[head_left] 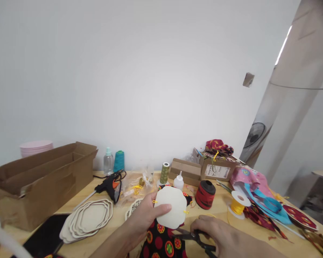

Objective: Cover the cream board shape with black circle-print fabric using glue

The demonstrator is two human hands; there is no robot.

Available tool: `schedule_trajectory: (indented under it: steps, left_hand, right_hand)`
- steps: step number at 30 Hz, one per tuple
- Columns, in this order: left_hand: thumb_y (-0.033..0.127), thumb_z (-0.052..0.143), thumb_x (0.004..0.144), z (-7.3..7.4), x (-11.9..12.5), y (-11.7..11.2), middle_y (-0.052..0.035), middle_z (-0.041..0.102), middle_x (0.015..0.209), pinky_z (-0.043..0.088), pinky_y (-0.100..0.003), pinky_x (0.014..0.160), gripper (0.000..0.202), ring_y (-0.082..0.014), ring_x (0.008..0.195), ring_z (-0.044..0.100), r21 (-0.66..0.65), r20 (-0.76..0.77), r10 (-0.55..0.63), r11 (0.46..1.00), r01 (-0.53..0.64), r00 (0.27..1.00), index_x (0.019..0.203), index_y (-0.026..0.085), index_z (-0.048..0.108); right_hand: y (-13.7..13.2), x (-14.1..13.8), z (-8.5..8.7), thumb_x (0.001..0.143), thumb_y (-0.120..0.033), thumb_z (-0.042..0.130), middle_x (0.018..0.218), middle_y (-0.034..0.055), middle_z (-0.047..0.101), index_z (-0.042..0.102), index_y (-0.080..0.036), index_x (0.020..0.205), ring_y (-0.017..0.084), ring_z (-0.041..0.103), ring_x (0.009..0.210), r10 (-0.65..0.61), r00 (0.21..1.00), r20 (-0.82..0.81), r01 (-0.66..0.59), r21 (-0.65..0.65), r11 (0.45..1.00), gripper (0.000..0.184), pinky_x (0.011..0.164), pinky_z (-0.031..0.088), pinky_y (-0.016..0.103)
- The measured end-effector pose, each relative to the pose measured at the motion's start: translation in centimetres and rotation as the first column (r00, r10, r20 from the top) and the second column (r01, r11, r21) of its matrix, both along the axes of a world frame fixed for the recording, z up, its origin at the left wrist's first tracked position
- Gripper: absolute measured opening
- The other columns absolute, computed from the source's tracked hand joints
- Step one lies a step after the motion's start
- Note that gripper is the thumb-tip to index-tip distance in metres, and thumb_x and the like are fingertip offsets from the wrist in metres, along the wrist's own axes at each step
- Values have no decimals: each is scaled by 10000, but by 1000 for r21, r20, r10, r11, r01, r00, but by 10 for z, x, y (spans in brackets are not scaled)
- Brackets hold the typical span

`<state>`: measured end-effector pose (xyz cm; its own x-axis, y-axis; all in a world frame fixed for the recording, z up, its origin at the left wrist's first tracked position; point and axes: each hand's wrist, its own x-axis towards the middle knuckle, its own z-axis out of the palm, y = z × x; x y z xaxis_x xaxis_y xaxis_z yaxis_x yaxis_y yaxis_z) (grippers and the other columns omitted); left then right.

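A cream scalloped panel [172, 211] with small yellow loops at its left and right sides is pinched in my left hand [144, 218], thumb across its face. Black fabric with red and yellow flower prints [161, 243] hangs below the panel, and a bit of it shows behind the upper edge. My right hand [218, 233] holds black-handled scissors [190, 236]. Their blades point left, close under the panel's lower edge and in front of the fabric. Whether the blades touch the fabric I cannot tell.
Left are a long cardboard box [43, 190], stacked scalloped frames [87, 218] and a black glue gun [111, 186]. Behind my hands stand a white squeeze bottle [178, 182] and a red thread cone [205, 195]. Rightward lie a yellow cord spool [238, 204] and pink fabric [251, 179].
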<state>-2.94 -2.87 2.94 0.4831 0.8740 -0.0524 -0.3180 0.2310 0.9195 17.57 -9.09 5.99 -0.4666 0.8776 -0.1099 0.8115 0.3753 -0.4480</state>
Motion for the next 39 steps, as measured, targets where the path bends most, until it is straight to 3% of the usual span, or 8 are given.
schedule_trajectory:
  steps: [6,9,14,18,24,34,37,39]
  left_hand:
    - [275,735,540,5,3,-2,-81,699,767,475,-308,638,451,-217,684,631,40,-9,-25,999,25,1000,937,109,599]
    - [273,732,551,8,5,-3,-79,698,774,471,-296,639,451,-205,687,628,51,-29,-18,999,19,999,947,107,594]
    - [276,734,547,9,7,-2,-72,696,751,466,-283,615,452,-198,665,624,60,-51,-13,998,16,999,942,104,599]
    - [279,727,559,9,8,-1,-68,696,745,465,-287,623,420,-200,666,624,71,-69,-18,997,23,997,922,105,609]
    - [244,723,570,10,8,-1,-63,696,751,469,-272,614,404,-191,668,625,50,-59,-24,998,27,998,932,111,605]
    - [177,688,610,2,7,4,-84,693,774,491,-307,587,375,-192,632,627,58,25,-72,996,71,997,963,104,583]
    - [179,693,589,3,7,4,-73,692,743,484,-299,573,375,-192,613,626,39,4,-41,998,41,999,944,111,593]
    - [174,701,569,6,8,3,-67,691,713,479,-292,566,367,-192,600,625,20,-21,-15,1000,15,1000,917,106,602]
  right_hand:
    - [6,-8,-18,592,-457,664,1000,82,608,566,-176,1036,217,536,893,-10,994,-109,10,6,1000,535,769,399,267]
    - [8,-13,-23,601,-495,639,950,59,612,560,-193,1044,203,537,830,-2,990,-143,5,26,1000,542,708,405,245]
    - [11,-16,-17,613,-530,602,699,-1,569,619,-169,885,131,460,592,4,997,-76,-3,14,1000,452,504,351,186]
    - [13,-15,-14,614,-537,606,608,-28,498,632,-170,829,107,412,546,37,996,-83,-32,51,998,426,471,302,175]
    - [16,-12,-23,630,-588,560,470,-71,331,595,-153,595,66,283,430,74,995,-67,-68,84,994,438,386,189,185]
    - [8,-8,-17,660,-436,595,638,-17,518,635,-174,882,105,393,548,-18,997,-73,12,-85,996,345,472,310,179]
    - [7,-8,-14,652,-410,611,665,-9,543,622,-188,920,112,420,557,-15,999,-46,8,-151,989,349,486,335,187]
    - [5,-7,-14,668,-414,597,790,27,594,598,-194,968,143,488,650,-3,998,-65,-7,-151,988,372,567,387,208]
